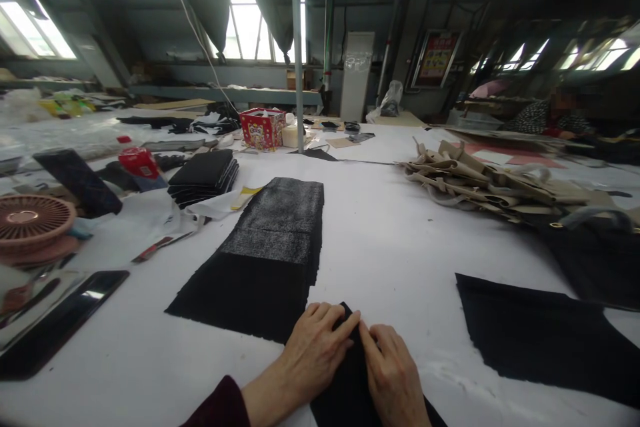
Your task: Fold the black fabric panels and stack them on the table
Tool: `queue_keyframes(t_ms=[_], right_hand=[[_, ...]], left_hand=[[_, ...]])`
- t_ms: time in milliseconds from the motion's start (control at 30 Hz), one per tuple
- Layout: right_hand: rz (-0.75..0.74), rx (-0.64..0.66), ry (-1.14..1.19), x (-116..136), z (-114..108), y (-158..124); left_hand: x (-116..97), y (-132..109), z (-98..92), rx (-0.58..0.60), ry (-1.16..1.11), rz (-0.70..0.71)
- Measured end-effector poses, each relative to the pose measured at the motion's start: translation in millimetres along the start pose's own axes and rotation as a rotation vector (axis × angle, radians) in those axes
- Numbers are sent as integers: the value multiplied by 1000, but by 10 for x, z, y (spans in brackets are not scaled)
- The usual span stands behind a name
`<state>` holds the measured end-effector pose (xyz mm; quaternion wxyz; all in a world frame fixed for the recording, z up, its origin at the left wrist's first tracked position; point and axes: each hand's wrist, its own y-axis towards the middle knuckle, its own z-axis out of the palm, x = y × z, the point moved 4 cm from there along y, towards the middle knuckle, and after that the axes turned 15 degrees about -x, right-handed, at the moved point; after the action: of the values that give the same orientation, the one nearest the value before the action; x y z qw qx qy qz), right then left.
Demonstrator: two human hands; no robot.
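Observation:
A black fabric piece [343, 397] lies on the white table in front of me, its narrow top end between my two hands. My left hand [317, 347] is closed on its left and upper edge, with the index finger reaching toward the tip. On the other side my right hand [393, 370] pinches the right edge, fingers bent and the index fingertip close to the left one. The undersides of both hands' fingers are hidden. Just beyond my left hand, a stack of black fabric panels [260, 280] is spread, with whitish speckling on its upper part.
To the right lies another black fabric piece [545, 340], below a heap of beige strapped pieces [495, 177]. On the left are a folded black stack [205, 173], a pink fan [33, 223], a phone [65, 320] and a red box [263, 128]. Someone sits far right.

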<state>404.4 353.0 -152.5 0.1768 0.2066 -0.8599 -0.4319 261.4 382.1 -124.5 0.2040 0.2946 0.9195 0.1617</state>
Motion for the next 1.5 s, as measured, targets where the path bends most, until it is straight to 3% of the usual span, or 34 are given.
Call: queue_keyframes(t_ms=[1500], right_hand=[[-49, -9, -5, 23, 10, 56]], left_hand=[[93, 5, 31, -21, -60, -101]])
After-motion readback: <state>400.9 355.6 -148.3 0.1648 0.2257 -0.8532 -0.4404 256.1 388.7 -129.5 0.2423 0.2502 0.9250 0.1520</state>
